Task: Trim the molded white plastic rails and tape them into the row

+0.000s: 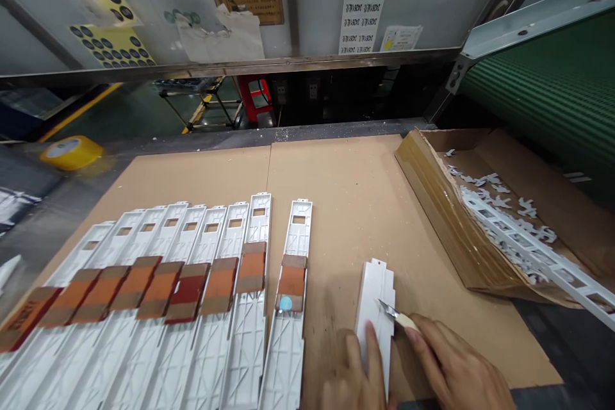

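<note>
My right hand [451, 359] is closed round the pale handle of a craft knife [391, 312], whose thin blade tip rests on a white plastic strip [372, 295]. The strip lies smooth face up, with a small tab at its far end. My left hand [362, 371] holds the strip down near its lower part, fingers stretched along it. To the left, another white plastic strip [298, 230] lies ribbed side up, with brown and orange blocks and a light blue dot across it. A row of several similar strips [192, 346] lies further left, also crossed by brown, orange and dark red blocks.
Cardboard [331, 173] covers the table. A cardboard box [432, 211] at the right holds white plastic scraps [500, 198] and a long slotted white piece [538, 256] jutting over its edge. A yellow tape roll [72, 152] is at the far left. A metal panel [317, 6] hangs beyond the table.
</note>
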`<state>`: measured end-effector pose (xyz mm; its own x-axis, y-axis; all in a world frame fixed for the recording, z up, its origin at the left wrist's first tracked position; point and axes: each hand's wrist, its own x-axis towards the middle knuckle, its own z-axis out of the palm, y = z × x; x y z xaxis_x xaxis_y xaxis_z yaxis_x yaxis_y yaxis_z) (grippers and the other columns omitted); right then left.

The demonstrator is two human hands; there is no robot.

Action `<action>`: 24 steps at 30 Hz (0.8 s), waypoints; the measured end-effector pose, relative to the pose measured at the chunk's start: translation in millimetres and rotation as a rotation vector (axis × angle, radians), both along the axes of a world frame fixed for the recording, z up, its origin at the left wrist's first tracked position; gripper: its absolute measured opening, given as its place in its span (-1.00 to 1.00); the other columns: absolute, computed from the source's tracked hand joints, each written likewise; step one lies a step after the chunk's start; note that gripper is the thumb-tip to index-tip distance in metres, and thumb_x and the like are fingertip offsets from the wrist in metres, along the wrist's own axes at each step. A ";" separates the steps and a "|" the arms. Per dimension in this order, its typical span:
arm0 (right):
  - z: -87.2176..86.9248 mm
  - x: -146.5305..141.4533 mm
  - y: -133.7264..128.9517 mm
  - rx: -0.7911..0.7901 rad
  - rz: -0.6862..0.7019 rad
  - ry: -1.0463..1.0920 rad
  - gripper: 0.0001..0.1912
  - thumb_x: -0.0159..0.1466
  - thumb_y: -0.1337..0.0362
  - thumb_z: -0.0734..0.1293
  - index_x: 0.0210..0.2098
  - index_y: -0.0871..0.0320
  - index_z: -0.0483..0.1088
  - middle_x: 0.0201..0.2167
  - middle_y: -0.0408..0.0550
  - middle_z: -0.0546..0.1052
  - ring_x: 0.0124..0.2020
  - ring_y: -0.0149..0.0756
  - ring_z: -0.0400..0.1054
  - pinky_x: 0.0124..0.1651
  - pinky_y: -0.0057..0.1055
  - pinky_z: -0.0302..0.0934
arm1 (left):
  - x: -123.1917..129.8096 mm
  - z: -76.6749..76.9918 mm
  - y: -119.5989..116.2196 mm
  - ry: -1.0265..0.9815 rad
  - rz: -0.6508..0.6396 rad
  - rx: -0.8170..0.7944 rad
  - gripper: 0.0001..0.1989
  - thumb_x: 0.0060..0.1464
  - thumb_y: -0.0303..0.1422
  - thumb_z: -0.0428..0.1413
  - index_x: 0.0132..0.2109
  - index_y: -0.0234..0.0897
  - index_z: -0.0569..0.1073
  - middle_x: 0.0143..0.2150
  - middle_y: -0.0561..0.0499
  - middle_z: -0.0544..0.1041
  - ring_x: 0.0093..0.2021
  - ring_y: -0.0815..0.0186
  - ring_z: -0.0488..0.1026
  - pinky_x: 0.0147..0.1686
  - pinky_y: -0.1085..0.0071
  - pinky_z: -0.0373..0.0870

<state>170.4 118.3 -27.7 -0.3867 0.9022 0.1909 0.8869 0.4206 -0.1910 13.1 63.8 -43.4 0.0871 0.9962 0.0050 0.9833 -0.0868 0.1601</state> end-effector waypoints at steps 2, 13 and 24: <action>-0.5 3.3 -1.4 -0.015 -0.030 0.029 -0.72 0.41 0.10 0.04 -0.14 -0.02 0.33 -0.31 -0.29 0.58 -0.38 -0.43 0.51 -0.49 -0.58 0.33 | 0.6 7.0 11.7 -0.027 0.037 -0.117 -0.03 -0.39 -0.41 0.23 0.27 -0.42 0.14 -0.23 -0.22 0.47 -0.64 0.26 0.37 -0.70 0.35 0.21; 1.4 36.5 -7.9 -0.115 -0.328 0.195 -0.59 0.33 -0.05 0.07 -0.24 0.00 0.44 -0.39 -0.21 0.60 -0.47 -0.32 0.51 -0.55 -0.57 0.33 | -29.8 23.9 32.1 -0.706 0.056 -0.327 -0.16 -0.17 -0.41 0.07 0.30 -0.44 0.04 0.04 -0.42 0.37 -0.11 -0.15 0.41 -0.18 -0.06 0.32; -16.0 32.9 -19.5 -0.148 -0.306 0.358 -0.61 0.27 -0.06 0.15 -0.12 0.02 0.42 -0.28 -0.10 0.59 -0.32 -0.15 0.52 -0.69 -0.48 0.27 | -66.9 26.0 21.9 -2.537 0.181 -0.467 -0.38 0.01 -0.04 -0.18 -0.22 -0.56 0.49 -0.66 -0.12 0.43 -0.66 0.34 0.34 -0.66 0.49 0.04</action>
<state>203.3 98.8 -43.7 -0.0337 0.9916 0.1246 0.8332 0.0968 -0.5444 -53.8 85.7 -17.3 0.2181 0.9587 -0.1828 -0.8881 0.2726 0.3701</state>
